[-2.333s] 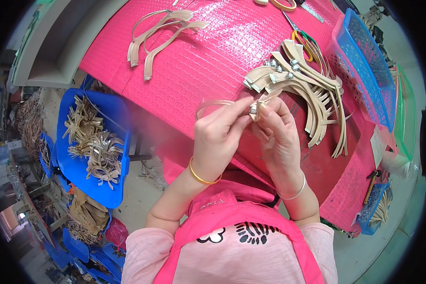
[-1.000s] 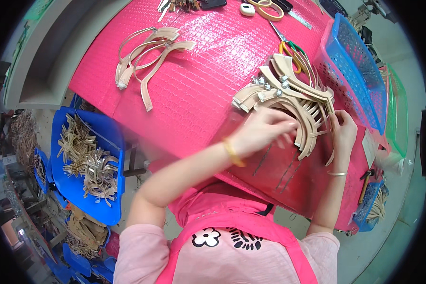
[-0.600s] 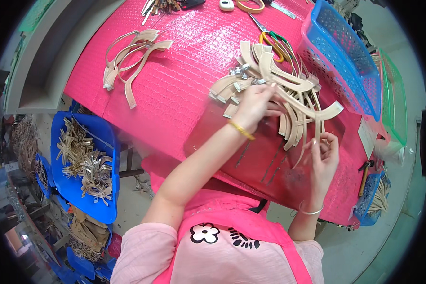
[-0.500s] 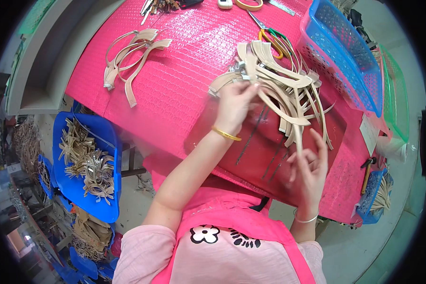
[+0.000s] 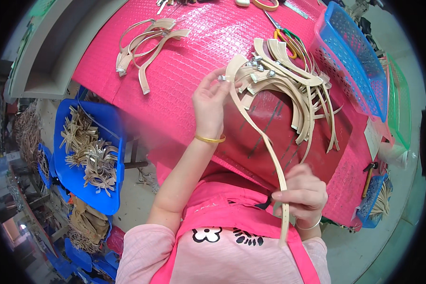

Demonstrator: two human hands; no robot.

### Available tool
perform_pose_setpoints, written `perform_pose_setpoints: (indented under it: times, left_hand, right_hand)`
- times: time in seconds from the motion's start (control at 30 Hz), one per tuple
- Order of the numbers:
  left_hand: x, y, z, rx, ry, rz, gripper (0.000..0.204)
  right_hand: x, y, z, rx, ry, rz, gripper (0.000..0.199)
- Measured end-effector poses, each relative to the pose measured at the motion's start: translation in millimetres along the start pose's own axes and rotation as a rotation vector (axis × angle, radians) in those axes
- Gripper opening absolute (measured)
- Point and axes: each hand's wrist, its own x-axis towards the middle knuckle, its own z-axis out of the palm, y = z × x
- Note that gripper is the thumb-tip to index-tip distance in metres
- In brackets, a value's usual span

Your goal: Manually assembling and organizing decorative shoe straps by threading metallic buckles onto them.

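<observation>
A long beige strap with small holes near its lower end stretches from the work surface down over my apron. My left hand is closed on its wide upper end, by a small metal buckle. Lower down, my right hand, slightly blurred, has its fingers curled round the strap, whose tip hangs below them. Beyond the hands, a pile of similar beige straps with shiny buckles lies partly on a dark red mat.
Another bunch of straps lies on the pink table cover at the left. Scissors rest behind the pile, beside blue and pink baskets. A blue bin of straps stands left of the table; a hammer lies at the right edge.
The left hand has moved left, drawing one strap away from the pile. My right hand has come down and closed round that strap's lower part.
</observation>
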Motion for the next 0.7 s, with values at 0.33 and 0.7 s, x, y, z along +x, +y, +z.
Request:
perform_pose_setpoints:
  times: [0.33,0.7]
  left_hand:
    - [-14,30,-13,-0.089,-0.149,0.03,0.029]
    - [-13,40,-30,-0.01,-0.242,0.017,0.033]
  right_hand:
    - [95,52,56,0.272,0.248,0.553,0.015]
    - [106,50,57,-0.323,0.215,0.284,0.009]
